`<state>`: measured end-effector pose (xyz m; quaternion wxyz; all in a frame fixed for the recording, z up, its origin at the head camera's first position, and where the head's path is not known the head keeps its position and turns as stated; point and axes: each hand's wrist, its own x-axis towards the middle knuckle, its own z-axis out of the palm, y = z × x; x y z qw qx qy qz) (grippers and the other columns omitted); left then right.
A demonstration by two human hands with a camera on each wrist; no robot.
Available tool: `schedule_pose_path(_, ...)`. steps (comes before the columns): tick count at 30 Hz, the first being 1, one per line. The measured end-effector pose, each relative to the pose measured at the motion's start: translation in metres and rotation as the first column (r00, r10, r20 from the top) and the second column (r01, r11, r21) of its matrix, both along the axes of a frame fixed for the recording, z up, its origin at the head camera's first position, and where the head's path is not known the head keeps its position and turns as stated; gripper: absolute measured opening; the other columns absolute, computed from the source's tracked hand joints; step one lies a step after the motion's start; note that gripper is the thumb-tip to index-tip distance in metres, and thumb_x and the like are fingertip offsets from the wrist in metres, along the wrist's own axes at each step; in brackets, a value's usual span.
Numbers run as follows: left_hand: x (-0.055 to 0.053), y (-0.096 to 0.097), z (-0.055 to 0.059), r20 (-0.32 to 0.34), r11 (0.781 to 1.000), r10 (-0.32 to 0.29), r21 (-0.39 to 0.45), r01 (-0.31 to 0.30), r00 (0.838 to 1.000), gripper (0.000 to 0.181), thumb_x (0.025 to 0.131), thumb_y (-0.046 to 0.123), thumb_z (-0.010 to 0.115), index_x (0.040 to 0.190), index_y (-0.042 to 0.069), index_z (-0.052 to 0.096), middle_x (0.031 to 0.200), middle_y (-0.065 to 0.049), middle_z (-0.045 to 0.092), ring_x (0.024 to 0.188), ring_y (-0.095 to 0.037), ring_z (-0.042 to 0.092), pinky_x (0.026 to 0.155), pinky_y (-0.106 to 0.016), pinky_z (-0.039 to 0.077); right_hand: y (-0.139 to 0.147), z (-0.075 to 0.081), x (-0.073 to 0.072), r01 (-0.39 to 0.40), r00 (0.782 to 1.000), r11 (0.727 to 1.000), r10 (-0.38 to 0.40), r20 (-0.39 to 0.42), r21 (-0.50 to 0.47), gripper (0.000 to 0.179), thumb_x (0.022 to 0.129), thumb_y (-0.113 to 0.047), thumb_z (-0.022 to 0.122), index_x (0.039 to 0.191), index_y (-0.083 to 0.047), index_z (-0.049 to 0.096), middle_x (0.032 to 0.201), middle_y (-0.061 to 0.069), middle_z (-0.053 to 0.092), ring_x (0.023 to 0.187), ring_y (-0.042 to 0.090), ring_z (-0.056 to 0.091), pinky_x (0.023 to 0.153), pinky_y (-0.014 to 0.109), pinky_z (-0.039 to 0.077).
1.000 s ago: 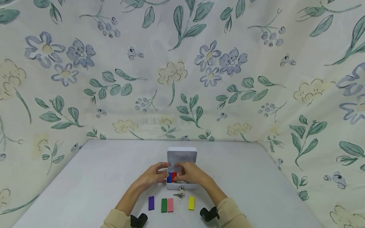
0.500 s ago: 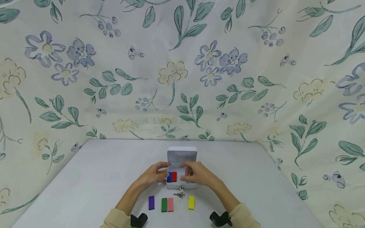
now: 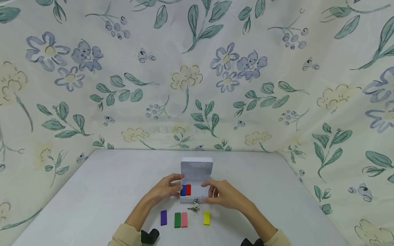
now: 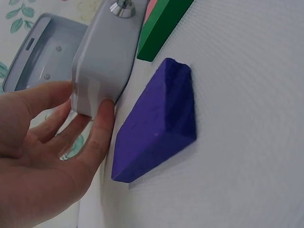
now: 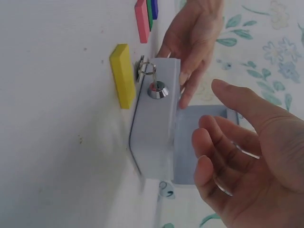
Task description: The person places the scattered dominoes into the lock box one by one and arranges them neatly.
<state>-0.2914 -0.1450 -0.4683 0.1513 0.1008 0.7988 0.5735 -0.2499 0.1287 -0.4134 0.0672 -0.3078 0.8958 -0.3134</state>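
Note:
A small light-grey cash box (image 3: 187, 200) stands with its lid (image 3: 196, 168) raised and a key in its front lock (image 5: 157, 89). Inside it, against the left end, sit a blue block (image 3: 183, 190) and a red block (image 3: 188, 190) side by side. My left hand (image 3: 167, 187) holds the box's left end, thumb at the rim and other fingers along the side wall. At the right end of the box is my right hand (image 3: 226, 194), its fingers loosely curled with nothing between them. A purple block (image 4: 154, 126) lies just below the left hand.
In front of the box lie a green block (image 3: 177, 220), a pink block (image 3: 184, 219) and a yellow block (image 3: 207, 217). Spare keys (image 3: 194, 208) dangle from the lock. A flower-patterned cloth (image 3: 197, 85) hangs behind the white table (image 3: 129, 171).
My right hand has drawn back to the right, from close by the red block to the box's right end. The left hand has stayed at the box, and both blocks inside remain in place.

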Motion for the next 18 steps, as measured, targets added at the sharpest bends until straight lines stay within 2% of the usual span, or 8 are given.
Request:
schedule_pose_path(9, 0.001, -0.002, 0.002, -0.009, 1.000, -0.001, 0.001, 0.001, 1.000, 0.052, 0.093, 0.013, 0.063, 0.142, 0.007, 0.046, 0.152, -0.020, 0.040, 0.129, -0.039, 0.052, 0.095, -0.045, 0.056, 0.014, -0.010, 0.011, 0.003, 0.998, 1.000, -0.002, 0.064, -0.015, 0.042, 0.085, -0.035, 0.075, 0.115, -0.007, 0.064, 0.078, -0.008, 0.061, 0.067, 0.006, 0.054, 0.061, 0.016, 0.048)
schedule_pose_path(18, 0.000, -0.001, 0.000, -0.005, 1.000, -0.008, -0.011, 0.008, 1.000, 0.051, 0.094, 0.015, 0.063, 0.142, 0.008, 0.047, 0.152, -0.018, 0.041, 0.129, -0.039, 0.052, 0.096, -0.045, 0.055, 0.022, -0.017, 0.020, 0.013, 0.996, 1.000, -0.012, 0.092, -0.009, 0.043, 0.084, -0.033, 0.076, 0.114, -0.005, 0.064, 0.075, -0.009, 0.060, 0.063, 0.003, 0.053, 0.059, 0.016, 0.046)
